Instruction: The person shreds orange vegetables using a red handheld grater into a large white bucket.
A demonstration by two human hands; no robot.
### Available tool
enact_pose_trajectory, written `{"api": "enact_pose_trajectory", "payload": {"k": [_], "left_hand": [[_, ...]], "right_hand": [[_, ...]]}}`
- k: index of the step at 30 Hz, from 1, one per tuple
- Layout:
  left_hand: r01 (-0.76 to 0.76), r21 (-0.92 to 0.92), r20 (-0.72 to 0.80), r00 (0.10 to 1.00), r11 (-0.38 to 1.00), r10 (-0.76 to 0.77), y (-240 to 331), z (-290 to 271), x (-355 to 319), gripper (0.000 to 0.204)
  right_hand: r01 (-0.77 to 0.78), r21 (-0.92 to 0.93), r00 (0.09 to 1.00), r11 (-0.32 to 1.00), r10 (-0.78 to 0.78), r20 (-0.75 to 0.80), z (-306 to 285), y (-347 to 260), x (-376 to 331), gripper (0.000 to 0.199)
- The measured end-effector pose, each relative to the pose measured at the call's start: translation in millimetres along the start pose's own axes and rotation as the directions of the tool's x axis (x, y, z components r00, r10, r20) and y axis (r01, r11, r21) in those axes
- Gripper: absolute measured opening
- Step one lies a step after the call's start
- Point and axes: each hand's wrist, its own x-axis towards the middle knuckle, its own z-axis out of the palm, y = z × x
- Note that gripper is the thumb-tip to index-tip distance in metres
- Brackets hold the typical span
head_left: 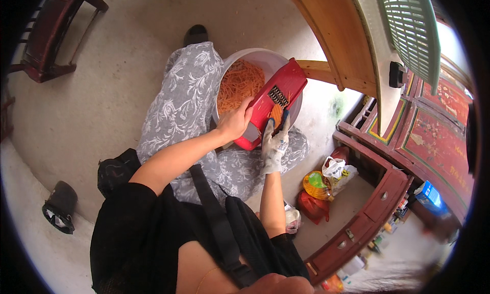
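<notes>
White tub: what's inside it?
Orange shreds show inside the white tub, at the picture's left. The red grater covers part of the opening; whatever lies beneath it is hidden.

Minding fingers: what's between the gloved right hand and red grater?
The head view shows an orange vegetable piece between the right hand and the grater.

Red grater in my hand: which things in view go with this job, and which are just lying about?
Seemingly part of the job:
red grater, held by the left hand
orange vegetable piece, in the gloved right hand
orange shreds
white tub

Apparently just around:
dark chair
black bin
red bag
green basket
blue box
</notes>
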Motion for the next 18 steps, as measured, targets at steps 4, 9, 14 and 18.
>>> {"api": "enact_pose_trajectory", "payload": {"k": [4, 9, 14, 18], "left_hand": [[-0.01, -0.008, -0.03, 1.0, 1.0, 0.01, -1, 3, -1, 0.038], [-0.033, 0.017, -0.067, 0.997, 0.999, 0.034, -13, 5, -1, 0.038], [-0.03, -0.022, -0.039, 0.999, 0.999, 0.029, -1, 5, 1, 0.039], [-0.024, 0.007, -0.048, 0.999, 1.0, 0.024, -7, 4, 1, 0.039]], "right_hand": [[-0.038, -0.09, 0.998, 0.995, 0.042, 0.04, -1, -28, 29, 0.048], [-0.147, -0.181, 0.967, 0.972, 0.18, 0.18, -10, -42, 5, 0.054], [-0.061, -0.42, 0.996, 0.905, 0.03, -0.079, -1, -43, 61, 0.047], [-0.027, -0.411, 0.998, 0.911, 0.05, 0.045, -5, -35, 39, 0.051]]}}
